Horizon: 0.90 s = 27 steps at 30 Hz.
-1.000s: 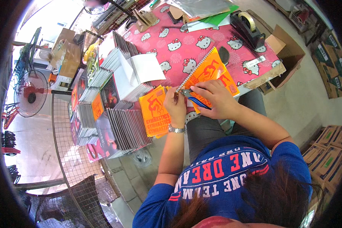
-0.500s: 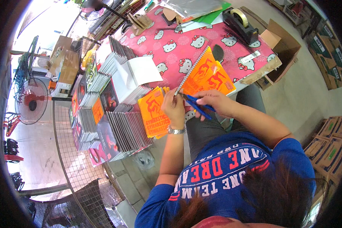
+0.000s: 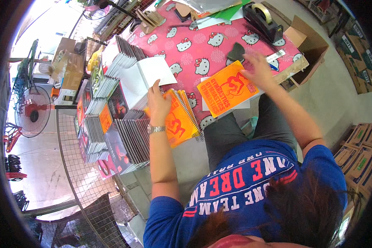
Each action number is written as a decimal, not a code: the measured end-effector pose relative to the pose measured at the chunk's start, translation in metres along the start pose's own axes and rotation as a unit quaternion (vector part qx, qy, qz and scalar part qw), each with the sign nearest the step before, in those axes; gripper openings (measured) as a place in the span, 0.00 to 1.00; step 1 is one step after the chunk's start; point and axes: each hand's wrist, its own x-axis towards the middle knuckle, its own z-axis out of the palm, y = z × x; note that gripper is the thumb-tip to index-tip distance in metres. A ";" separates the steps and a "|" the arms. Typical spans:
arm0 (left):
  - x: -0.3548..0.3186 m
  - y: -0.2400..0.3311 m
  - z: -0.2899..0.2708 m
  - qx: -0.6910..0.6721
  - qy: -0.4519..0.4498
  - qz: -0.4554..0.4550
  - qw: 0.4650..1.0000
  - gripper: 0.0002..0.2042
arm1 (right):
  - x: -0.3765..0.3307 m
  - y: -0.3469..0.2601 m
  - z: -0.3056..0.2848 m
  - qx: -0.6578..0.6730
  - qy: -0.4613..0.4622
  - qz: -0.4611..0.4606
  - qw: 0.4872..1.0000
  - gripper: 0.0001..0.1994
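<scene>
My left hand (image 3: 159, 103) is open, fingers stretched over the left end of a pile of orange spiral-bound notebooks (image 3: 177, 124), its fingertips near the white page of an opened notebook (image 3: 155, 73). Orange covers (image 3: 228, 90) with a printed figure lie before me on white sheets (image 3: 239, 105); no spiral shows on them. My right hand (image 3: 258, 73) is open at their upper right corner, thumb and fingers apart. Just beyond it lies the blue-handled tool (image 3: 273, 65), mostly hidden by the hand. A dark, rounded flat object (image 3: 236, 53) sits near the fingertips.
Stacks of spiral notebooks (image 3: 130, 138) fill the table's left side. A tape dispenser (image 3: 262, 25) stands at the far right of the pink patterned tabletop (image 3: 198, 39). An opened cardboard box (image 3: 312, 53) is beside the table, and a fan (image 3: 33, 109) stands left.
The orange spiral notebook has left my hands; the pile at left now shows spirals on its right. My right hand has let go of the blue-handled tool and moved up to the orange covers.
</scene>
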 end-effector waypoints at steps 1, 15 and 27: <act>-0.011 -0.024 0.021 -0.038 0.083 0.060 0.994 0.25 | 0.002 -0.036 0.007 0.079 0.031 -0.039 0.996 0.26; -0.066 -0.063 0.035 -0.670 -0.208 -0.432 0.567 0.29 | -0.038 -0.214 0.099 0.642 -0.273 0.486 0.526 0.41; -0.059 0.071 -0.113 -0.576 0.043 -0.139 0.804 0.30 | 0.014 -0.183 0.002 0.673 -0.217 0.092 0.701 0.53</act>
